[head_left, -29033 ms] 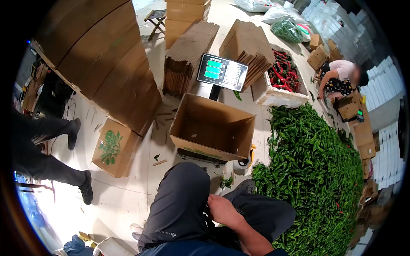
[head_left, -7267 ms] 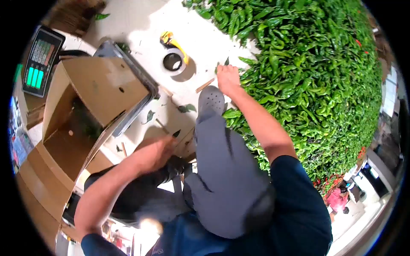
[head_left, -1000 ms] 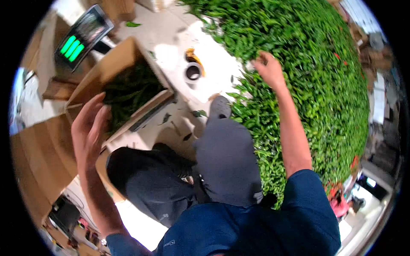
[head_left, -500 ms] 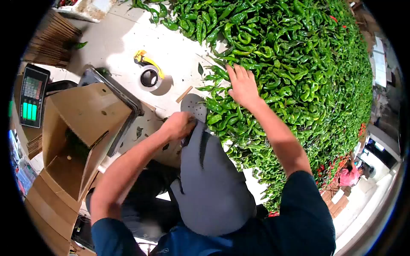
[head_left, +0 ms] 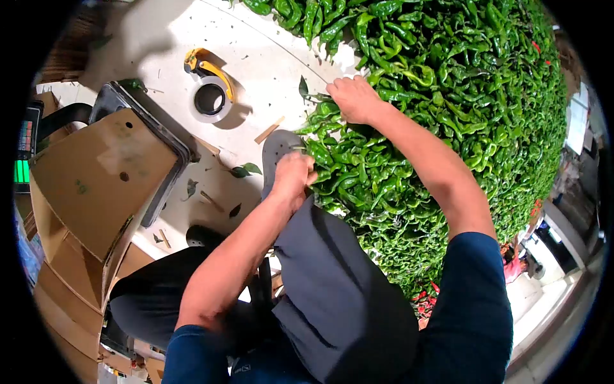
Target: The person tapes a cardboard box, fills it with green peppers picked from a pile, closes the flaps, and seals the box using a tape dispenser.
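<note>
A large heap of green chili peppers point(head_left: 441, 83) covers the floor on my right. My right hand point(head_left: 355, 100) is at the heap's left edge, fingers curled round a green pepper that is mostly hidden. My left hand point(head_left: 294, 173) is closed above my grey clog point(head_left: 274, 153), beside the nearest peppers. What it holds, if anything, is hidden by the fingers; a small green bit shows just past them. A dark leaf point(head_left: 303, 87) lies left of my right hand.
A tape dispenser point(head_left: 211, 96) with yellow parts lies on the pale floor. To the left, an open cardboard box point(head_left: 96, 179) stands on a black-rimmed scale point(head_left: 185, 150) with a lit display point(head_left: 23, 147). Loose leaves and wood scraps lie between. Far right, a person in pink point(head_left: 511, 269) is partly visible.
My right hand has gone from spread to curled, shifting slightly left along the heap's edge. My left hand has moved right and up, from my knee towards the peppers. The view has shifted.
</note>
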The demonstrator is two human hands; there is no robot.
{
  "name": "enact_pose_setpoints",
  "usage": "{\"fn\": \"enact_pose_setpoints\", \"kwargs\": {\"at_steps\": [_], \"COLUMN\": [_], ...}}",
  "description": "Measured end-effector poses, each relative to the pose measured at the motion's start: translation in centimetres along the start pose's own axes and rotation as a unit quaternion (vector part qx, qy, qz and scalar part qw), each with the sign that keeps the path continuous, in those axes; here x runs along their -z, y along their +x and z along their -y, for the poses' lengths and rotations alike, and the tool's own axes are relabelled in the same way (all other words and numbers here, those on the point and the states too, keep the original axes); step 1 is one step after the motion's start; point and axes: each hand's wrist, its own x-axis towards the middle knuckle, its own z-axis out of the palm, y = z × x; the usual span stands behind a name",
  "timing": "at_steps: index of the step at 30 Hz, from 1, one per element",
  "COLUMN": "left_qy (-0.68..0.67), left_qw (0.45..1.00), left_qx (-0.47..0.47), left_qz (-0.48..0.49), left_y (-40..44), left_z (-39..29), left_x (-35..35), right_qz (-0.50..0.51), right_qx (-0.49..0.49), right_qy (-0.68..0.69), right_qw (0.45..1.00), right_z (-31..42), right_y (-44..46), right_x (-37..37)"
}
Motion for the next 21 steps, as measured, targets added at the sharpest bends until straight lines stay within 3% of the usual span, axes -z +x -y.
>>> {"fn": "enact_pose_setpoints", "kwargs": {"at_steps": [1,4,5,9,15,21], "left_qy": [-0.001,-0.024,0.029,0.017,-0.017,-0.057], "left_qw": [0.995,0.991,0.993,0.994,0.997,0.993], "left_qx": [0.103,0.128,0.113,0.104,0.061,0.069], "left_qz": [0.015,0.000,-0.022,0.004,0.050,0.077], "left_y": [-0.5,-0.4,1.9,1.4,1.0,2.6], "left_z": [0.2,-0.1,1.2,-0.6,-1.0,-0.3], "left_x": [0.4,-1.1,-0.4,-1.5,-2.3,-3.7], "right_qz": [-0.046,-0.055,0.035,0.185,0.142,0.179], "right_qx": [0.019,-0.013,-0.067,-0.069,-0.126,-0.060], "right_qy": [0.006,0.011,0.074,0.097,0.133,0.250], "right_qw": [0.999,0.998,0.994,0.975,0.973,0.950], "right_z": [0.2,1.3,1.8,4.2,4.5,2.9], "right_y": [-0.2,-0.1,0.0,-1.4,-1.7,-2.1], "right_x": [-0.6,-0.1,0.8,0.4,-1.9,-2.1]}}
